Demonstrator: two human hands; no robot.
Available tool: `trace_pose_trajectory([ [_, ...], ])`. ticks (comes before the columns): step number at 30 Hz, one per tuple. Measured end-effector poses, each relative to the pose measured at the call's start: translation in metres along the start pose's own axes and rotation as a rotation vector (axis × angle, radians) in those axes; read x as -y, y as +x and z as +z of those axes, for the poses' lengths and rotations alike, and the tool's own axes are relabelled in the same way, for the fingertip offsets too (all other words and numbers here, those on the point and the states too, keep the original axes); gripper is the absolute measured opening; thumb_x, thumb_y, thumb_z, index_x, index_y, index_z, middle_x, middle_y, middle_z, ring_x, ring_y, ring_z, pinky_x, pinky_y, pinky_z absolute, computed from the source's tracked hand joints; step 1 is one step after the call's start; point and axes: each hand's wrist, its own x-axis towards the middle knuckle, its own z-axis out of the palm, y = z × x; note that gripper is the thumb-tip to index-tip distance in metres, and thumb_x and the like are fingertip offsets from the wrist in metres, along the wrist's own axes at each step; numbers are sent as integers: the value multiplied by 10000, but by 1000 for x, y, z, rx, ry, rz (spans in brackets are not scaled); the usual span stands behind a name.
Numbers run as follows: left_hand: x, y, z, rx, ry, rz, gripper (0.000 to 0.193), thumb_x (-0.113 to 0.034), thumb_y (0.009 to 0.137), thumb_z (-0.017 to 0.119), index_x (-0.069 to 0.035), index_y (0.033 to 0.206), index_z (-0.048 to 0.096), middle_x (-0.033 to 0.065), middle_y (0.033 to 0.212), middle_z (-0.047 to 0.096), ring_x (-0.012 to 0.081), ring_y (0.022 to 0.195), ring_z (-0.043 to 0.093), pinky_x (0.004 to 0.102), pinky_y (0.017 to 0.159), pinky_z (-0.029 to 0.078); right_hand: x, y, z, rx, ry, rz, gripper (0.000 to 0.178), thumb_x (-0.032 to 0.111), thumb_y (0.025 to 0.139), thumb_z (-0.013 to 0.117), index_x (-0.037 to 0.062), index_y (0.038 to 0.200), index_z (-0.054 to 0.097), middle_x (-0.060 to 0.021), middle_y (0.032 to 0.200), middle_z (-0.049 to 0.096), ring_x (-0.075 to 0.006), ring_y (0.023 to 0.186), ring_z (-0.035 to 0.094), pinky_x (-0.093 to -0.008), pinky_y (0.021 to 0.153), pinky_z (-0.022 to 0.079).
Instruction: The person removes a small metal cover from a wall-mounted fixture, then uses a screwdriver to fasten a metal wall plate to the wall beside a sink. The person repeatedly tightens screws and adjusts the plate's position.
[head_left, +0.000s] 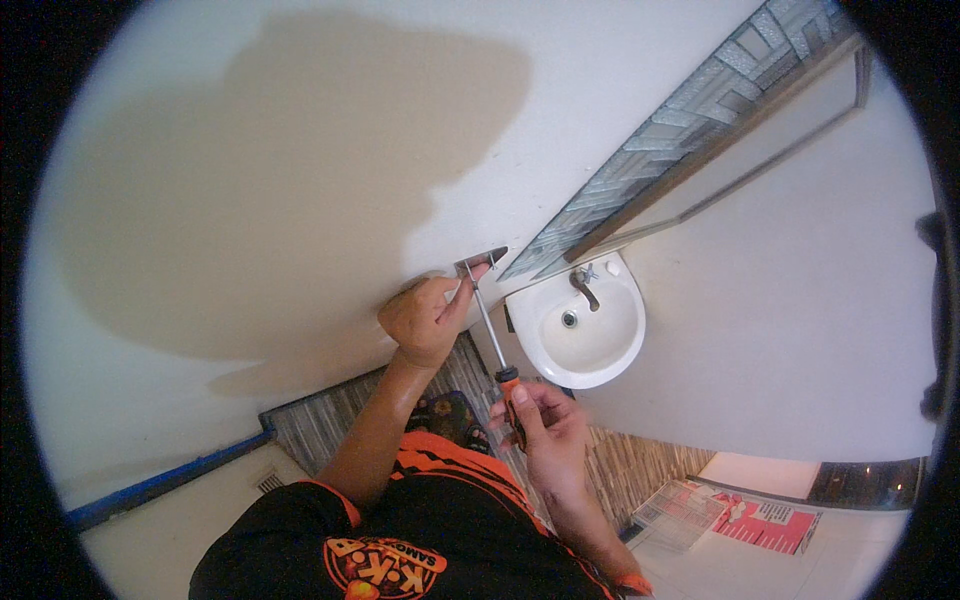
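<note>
In my right hand is a screwdriver with an orange and black handle, my fingers wrapped round the grip. Its long metal shaft slants up and left toward a small rectangular wall fitting. Thin screw-like pieces stick out of that fitting. My left hand rests by the wall, its fingers closed together beside the shaft's tip. What those fingers pinch is too small and partly hidden to make out.
A white washbasin with a dark tap stands right of the fitting. Grey patterned tiles and a framed edge run up the wall. Papers lie at the lower right; a blue strip edges the wall's base.
</note>
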Motion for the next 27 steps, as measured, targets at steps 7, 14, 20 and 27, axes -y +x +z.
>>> trace_pose_trajectory([
  [7,-1,5,1,-30,7,51,322,-147,795,932,-132,712,621,50,560,533,213,433,500,358,413,361,-6,7,10,-119,-353,-442,267,236,1092,651,-26,1146,654,-74,903,709,-150,723,687,-275,562,537],
  [14,7,7,1,-32,2,234,402,-146,766,953,-138,687,560,33,576,496,225,449,485,366,442,367,18,2,3,-31,85,115,211,73,994,762,-22,1106,612,-53,842,674,-108,586,552,-253,499,442],
  [20,-26,-18,-24,259,-376,-366,279,-307,981,772,-66,855,709,5,643,574,126,560,553,329,491,394,15,5,4,-110,-119,-139,231,42,960,800,-22,1076,611,-111,962,723,-163,635,664,-243,551,537],
  [27,-65,-24,-47,782,-1261,-1276,491,-433,1157,461,-41,1011,718,-47,697,559,60,600,500,250,549,386,17,5,7,71,-68,125,449,425,1133,531,6,1091,686,-140,923,746,-164,638,690,-277,493,529],
])
